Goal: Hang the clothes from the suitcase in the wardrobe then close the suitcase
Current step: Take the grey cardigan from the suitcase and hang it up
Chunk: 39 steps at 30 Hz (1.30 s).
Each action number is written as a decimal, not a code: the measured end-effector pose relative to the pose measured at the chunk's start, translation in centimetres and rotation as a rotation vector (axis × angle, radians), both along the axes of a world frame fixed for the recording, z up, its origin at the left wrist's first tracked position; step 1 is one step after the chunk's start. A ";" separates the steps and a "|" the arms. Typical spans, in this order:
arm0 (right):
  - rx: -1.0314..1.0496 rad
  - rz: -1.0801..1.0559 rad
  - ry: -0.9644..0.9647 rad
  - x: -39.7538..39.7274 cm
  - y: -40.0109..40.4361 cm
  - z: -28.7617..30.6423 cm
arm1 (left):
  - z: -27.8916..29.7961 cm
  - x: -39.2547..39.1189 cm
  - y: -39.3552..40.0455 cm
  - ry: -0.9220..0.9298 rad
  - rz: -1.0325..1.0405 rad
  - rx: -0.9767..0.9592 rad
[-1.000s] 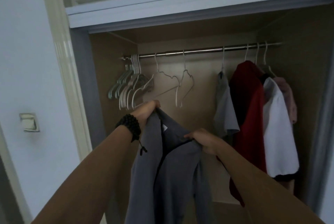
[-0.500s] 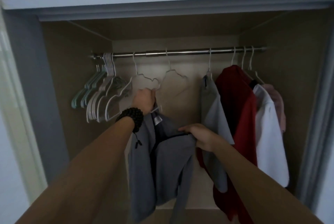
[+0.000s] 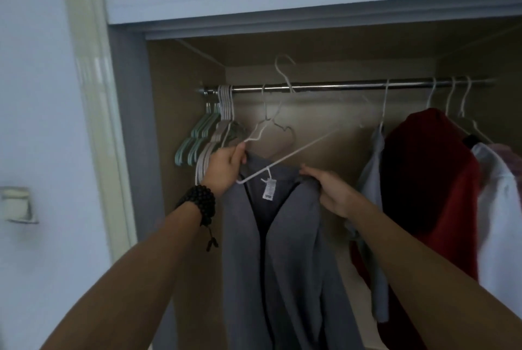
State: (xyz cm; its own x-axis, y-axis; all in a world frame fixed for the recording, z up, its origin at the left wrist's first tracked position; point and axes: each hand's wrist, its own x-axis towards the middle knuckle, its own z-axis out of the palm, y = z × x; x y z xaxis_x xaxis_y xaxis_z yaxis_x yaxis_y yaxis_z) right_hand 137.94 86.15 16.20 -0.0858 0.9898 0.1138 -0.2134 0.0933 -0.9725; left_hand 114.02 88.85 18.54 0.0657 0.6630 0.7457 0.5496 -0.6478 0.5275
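Holding: both hands keep a grey garment (image 3: pixel 271 250) up in front of the open wardrobe (image 3: pixel 310 10).
Left hand: the left hand (image 3: pixel 226 167) has its fingers (image 3: pixel 238 154) curled round the garment's collar edge together with the lower bar of a white wire hanger (image 3: pixel 285 157).
Right hand: the right hand (image 3: pixel 329 191) pinches the opposite side of the collar, fingers folded over the cloth.
Hanger: tilted, its hook (image 3: pixel 284 70) in front of and above the rail (image 3: pixel 339 86), not hooked on it.
Garment: hangs open at the front, a white label (image 3: pixel 269 190) showing inside the neck.
Rail, left: a bunch of empty hangers (image 3: pixel 214 135).
Rail, right: a pale grey top (image 3: pixel 372 171), a red garment (image 3: pixel 429 180) and a white one (image 3: pixel 500 208), all hung.
Wrist: a black bead bracelet (image 3: pixel 199 202) on the left arm.
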 end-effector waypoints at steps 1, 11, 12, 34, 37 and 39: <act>0.026 0.020 0.022 -0.2 -0.1 0.3 | -0.5 -0.6 -0.3 0.004 -0.038 -0.009; 0.200 -0.265 0.042 -3.9 -1.5 1.3 | -1.5 -6.7 -3.2 0.273 0.027 -0.128; 0.227 -0.311 -0.004 -4.1 -1.5 1.3 | -1.4 -6.9 -3.0 0.347 0.065 -0.177; 0.210 -0.154 -0.662 3.5 -8.3 -4.1 | 2.3 5.6 -4.7 -0.241 -0.343 -0.553; 0.174 -0.184 -0.509 5.6 -9.3 -3.6 | 1.7 6.2 -4.7 -0.202 -0.388 -0.542; 0.095 -0.188 -0.359 7.6 -10.4 -2.9 | 1.3 5.6 -4.6 -0.175 -0.336 -0.526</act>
